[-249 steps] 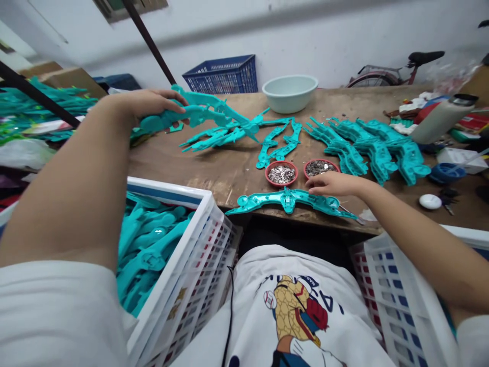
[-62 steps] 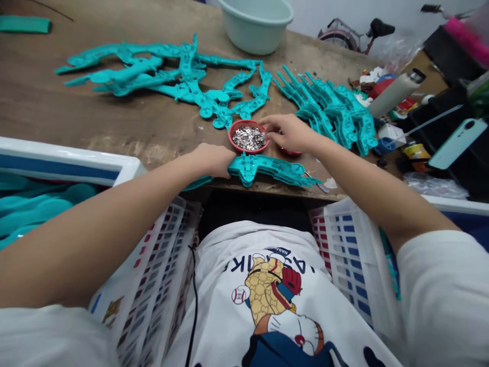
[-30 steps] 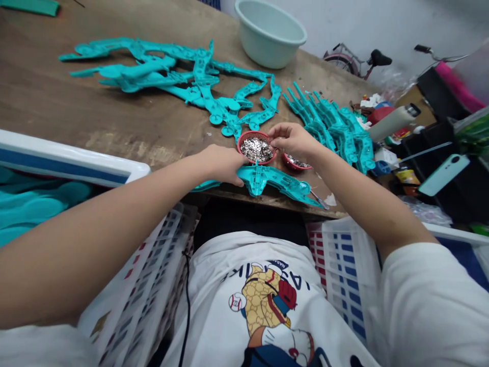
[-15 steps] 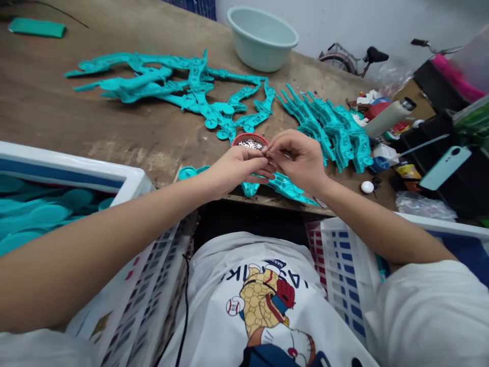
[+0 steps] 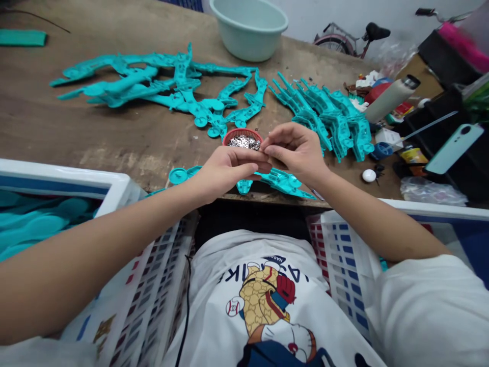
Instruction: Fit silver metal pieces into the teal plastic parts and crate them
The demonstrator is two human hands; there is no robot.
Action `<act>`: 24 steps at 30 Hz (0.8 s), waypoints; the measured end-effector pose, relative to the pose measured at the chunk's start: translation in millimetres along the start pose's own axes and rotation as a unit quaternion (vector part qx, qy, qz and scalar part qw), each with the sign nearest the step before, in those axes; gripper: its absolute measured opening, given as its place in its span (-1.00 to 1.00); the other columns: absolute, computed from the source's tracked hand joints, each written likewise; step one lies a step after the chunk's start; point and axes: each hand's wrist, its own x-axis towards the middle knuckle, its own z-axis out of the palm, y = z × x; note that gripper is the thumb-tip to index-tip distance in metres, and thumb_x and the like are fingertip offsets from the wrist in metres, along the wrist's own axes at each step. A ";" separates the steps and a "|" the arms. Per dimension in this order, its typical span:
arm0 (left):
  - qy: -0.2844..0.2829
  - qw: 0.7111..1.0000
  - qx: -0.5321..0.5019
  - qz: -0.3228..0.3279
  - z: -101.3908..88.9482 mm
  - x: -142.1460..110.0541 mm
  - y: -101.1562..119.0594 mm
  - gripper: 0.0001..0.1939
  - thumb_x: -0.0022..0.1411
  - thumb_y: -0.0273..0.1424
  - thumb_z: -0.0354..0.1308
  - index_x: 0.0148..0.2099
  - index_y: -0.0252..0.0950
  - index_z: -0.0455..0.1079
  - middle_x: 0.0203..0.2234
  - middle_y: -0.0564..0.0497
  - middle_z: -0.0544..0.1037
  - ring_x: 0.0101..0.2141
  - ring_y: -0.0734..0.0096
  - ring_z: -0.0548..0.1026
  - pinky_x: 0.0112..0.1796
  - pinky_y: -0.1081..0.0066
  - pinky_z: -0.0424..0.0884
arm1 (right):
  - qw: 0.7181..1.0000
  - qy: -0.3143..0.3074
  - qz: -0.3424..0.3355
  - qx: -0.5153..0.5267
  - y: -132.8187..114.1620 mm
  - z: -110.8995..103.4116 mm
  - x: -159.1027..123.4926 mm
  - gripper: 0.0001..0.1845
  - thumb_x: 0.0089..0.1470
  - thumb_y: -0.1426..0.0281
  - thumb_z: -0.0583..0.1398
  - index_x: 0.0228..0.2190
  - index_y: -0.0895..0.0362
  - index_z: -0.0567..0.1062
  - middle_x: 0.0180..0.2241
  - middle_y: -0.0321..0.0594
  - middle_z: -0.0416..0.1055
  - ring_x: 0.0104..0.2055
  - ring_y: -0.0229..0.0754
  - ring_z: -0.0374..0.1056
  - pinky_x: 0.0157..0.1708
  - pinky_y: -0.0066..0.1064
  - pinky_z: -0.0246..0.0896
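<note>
Over the table's near edge, my hands meet at the fingertips. My left hand point(image 5: 233, 165) has its fingers pressed together and pointing right, thumb along them; anything in it is hidden. My right hand point(image 5: 296, 150) is closed in a pinch at the left fingertips, on something too small to make out. Just behind them stands a small red basket point(image 5: 231, 136) of small shiny metal pieces point(image 5: 244, 142). Beneath my hands lie turquoise plastic parts point(image 5: 288, 183), partly covered by them. A similar round-ended part point(image 5: 180, 176) shows by my left wrist.
Long turquoise frames point(image 5: 183, 84) lie across the wooden table point(image 5: 126, 137), with a row of turquoise parts point(image 5: 330, 122) to their right. A pale basin point(image 5: 248, 30) stands behind. White crates point(image 5: 114, 186) flank me. A bottle point(image 5: 391, 99) and a phone point(image 5: 454, 148) are at right.
The view has shifted slightly. My left thumb and fingers have drawn closer together, while my right hand stays pinched at the left fingertips. More of the red basket shows.
</note>
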 end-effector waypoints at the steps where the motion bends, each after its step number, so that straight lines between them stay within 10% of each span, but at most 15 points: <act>1: 0.012 0.999 0.028 0.009 -0.7 0.4 2.6 -0.69 0.23 -0.24 0.55 -0.04 -0.30 0.85 -0.15 -0.14 0.87 0.03 -0.13 0.87 0.16 -0.04 0.85 | 0.999 0.006 0.024 0.046 -1.7 0.9 -0.3 -0.47 0.30 -0.02 0.64 0.01 0.02 0.63 -0.12 -0.24 0.69 -0.07 -0.08 0.70 0.03 -0.19 0.77; 14: 0.026 0.978 0.184 0.100 -14.0 6.6 3.1 -0.81 0.29 -0.28 0.37 -0.20 -0.25 0.78 -0.28 -0.04 0.81 -0.23 0.21 0.78 -0.10 0.32 0.73 | 0.916 -0.081 0.175 0.351 -16.6 8.0 -7.0 -0.38 0.27 0.35 0.66 0.15 -0.10 0.49 -0.13 -0.43 0.50 -0.15 -0.29 0.55 -0.07 -0.44 0.67; 24: 0.029 0.974 0.201 0.096 -12.6 2.1 4.4 -0.76 0.39 -0.22 0.33 -0.13 -0.18 0.81 -0.27 -0.04 0.81 -0.21 0.13 0.77 -0.01 0.22 0.73 | 0.984 -0.094 0.093 0.119 4.4 0.5 -4.2 -0.37 0.41 -0.17 0.50 0.20 -0.09 0.50 -0.14 -0.28 0.51 -0.16 -0.13 0.57 -0.07 -0.17 0.73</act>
